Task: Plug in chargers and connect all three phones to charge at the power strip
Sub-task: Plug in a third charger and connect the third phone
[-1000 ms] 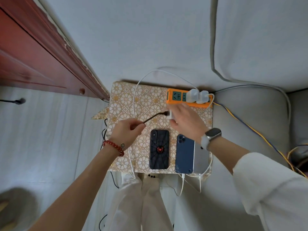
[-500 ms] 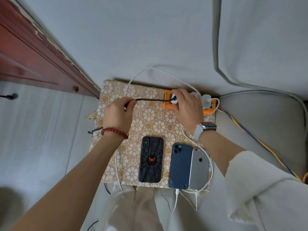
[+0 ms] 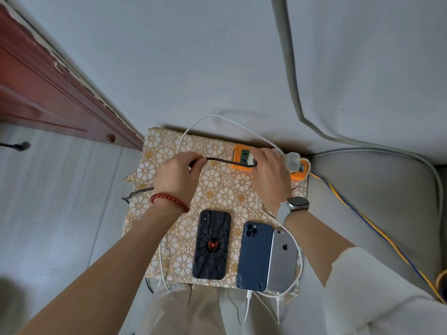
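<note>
Your left hand (image 3: 177, 176) pinches the black braided cable (image 3: 227, 160); it is light and limp, so keep your grip near its end. Your right hand (image 3: 268, 172) covers its plug at the orange power strip (image 3: 238, 157) on the tabletop (image 3: 217, 189); I cannot tell its grip; press on the stiff plug body.

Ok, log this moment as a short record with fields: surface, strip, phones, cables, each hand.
surface: floral cloth
strip: orange power strip at the far edge, one white charger plugged in
phones: spider-case phone, blue phone, silver phone, all face down
cables: black braided cable between the hands; white cable at the blue phone's near end
left hand: pinches the black cable
right hand: on the strip, cable end under its fingers
</note>
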{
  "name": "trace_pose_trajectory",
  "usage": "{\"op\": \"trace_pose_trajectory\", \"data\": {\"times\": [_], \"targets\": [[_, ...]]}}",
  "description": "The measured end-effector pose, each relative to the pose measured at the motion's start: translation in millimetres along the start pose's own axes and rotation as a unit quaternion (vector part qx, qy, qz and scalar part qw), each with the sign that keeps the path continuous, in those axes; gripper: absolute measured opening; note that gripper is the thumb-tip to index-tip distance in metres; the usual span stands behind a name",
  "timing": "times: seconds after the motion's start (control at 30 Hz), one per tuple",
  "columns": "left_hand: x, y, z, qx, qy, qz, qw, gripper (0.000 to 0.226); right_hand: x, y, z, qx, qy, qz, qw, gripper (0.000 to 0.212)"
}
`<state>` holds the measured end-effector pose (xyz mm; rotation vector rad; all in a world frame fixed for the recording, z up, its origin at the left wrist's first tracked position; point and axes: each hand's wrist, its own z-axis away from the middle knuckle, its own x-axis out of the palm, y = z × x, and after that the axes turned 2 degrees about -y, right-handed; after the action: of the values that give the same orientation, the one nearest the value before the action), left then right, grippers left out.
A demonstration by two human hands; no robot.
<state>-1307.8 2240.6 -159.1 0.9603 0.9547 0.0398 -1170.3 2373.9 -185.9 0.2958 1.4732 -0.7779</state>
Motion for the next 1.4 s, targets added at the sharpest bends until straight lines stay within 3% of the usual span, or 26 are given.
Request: {"op": "trace_pose_trajectory", "data": {"times": [0.1, 0.5, 0.83, 1.13, 1.4], "targets": [[2.2, 2.7, 6.3, 0.016, -0.022, -0.008, 1.000, 0.017, -1.6, 5.3, 1.0, 0.052, -0.008, -0.041, 0.998, 0.046], [10.7, 7.7, 24.1, 0.050, -0.035, 0.006, 0.998, 0.015, -9.6, 12.7, 1.7, 0.063, 0.003, -0.082, 0.995, 0.045], [16.5, 13.4, 32.8, 0.068, -0.039, 0.006, 0.997, 0.015, -8.7, 11.0, 2.0, 0.113, 0.057, -0.106, 0.986, 0.026], [12.1, 15.6, 22.5, 0.059, -0.023, 0.015, 0.998, 0.019, -8.6, 12.0, -4.0, 0.112, 0.050, -0.145, 0.982, 0.017], [8.5, 10.3, 11.7, 0.044, -0.016, -0.006, 0.999, 0.020, -7.2, 9.0, -8.4, 0.095, 0.017, -0.056, 0.994, 0.019]]}}
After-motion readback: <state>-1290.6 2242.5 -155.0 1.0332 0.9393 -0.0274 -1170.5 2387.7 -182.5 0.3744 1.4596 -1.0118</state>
